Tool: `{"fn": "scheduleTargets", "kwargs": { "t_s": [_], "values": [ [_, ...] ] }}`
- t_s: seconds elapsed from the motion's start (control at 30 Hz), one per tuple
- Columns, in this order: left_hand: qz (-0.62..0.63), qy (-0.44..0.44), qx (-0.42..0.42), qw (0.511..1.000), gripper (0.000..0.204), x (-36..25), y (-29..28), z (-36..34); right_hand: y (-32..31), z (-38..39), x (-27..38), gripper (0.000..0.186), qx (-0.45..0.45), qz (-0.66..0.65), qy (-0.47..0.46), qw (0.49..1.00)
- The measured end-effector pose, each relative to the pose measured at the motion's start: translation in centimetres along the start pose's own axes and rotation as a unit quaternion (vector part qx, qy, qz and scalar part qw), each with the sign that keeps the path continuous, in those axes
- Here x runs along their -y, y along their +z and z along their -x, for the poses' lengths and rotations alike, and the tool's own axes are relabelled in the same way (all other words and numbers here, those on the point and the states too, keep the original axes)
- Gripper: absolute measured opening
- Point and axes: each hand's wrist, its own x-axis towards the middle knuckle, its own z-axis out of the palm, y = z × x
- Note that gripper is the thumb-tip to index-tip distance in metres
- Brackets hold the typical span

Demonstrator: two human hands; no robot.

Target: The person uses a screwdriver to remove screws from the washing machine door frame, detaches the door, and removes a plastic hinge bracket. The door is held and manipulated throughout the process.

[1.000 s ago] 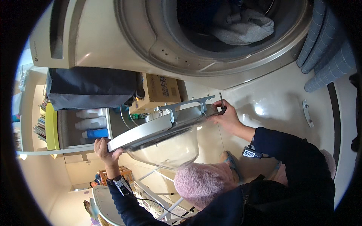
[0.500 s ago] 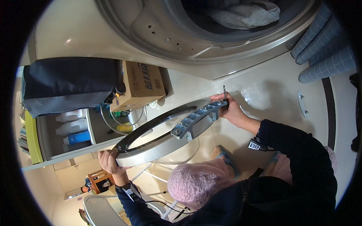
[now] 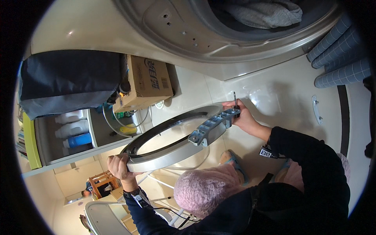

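Note:
Between both hands I hold a round washing machine door [image 3: 168, 157] with a silver rim and dark inner ring, tilted above the floor. My left hand [image 3: 119, 166] is closed around its near-left edge. At the far-right edge, my right hand [image 3: 246, 119] grips the rim beside a grey-blue metal hinge [image 3: 209, 126] fixed to the door. A thin metal shaft [image 3: 235, 97] sticks up by the right fingers; its other end is hidden, so its kind is unclear. Ahead stands the washing machine [image 3: 188, 51], its round opening uncovered, with grey cloth [image 3: 270, 15] inside.
A cardboard box [image 3: 147, 78] and a dark fabric bin [image 3: 70, 82] stand left, above a shelf with bottles [image 3: 77, 140]. A curved metal piece [image 3: 317, 109] lies on the right floor near checked blue fabric [image 3: 340, 72]. A folding chair [image 3: 103, 217] is at lower left.
The door's left end and my left hand have shifted slightly right, and the hinge end has dipped a little. The surroundings have moved somewhat in view. Both hands keep their hold.

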Motion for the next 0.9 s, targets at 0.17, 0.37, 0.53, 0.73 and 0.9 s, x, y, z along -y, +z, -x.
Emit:
{"fn": "scheduleTargets", "kwargs": {
  "t_s": [0.17,0.37,0.53,0.73,0.9],
  "values": [
    [0.01,-0.017,0.008,1.0,0.071,0.0,0.6,1.1,-0.2,-0.1,-0.6,0.048,0.005,0.017,-0.001,1.0],
    [0.004,-0.014,-0.008,1.0,0.073,0.2,1.5,1.9,-0.1,-0.1,-1.4,0.049,-0.009,0.026,-0.008,1.0],
    [0.007,-0.013,-0.004,1.0,0.072,0.1,1.9,2.0,0.2,0.2,-1.7,0.042,-0.021,0.007,0.001,1.0],
    [0.012,-0.007,-0.001,1.0,0.068,0.0,2.5,2.0,0.0,0.2,-1.6,0.039,-0.019,0.03,0.021,0.999],
    [0.01,-0.018,0.009,1.0,0.073,-0.3,2.8,2.3,-0.1,0.3,-1.9,0.037,-0.023,0.014,0.035,0.999]
  ]
}}
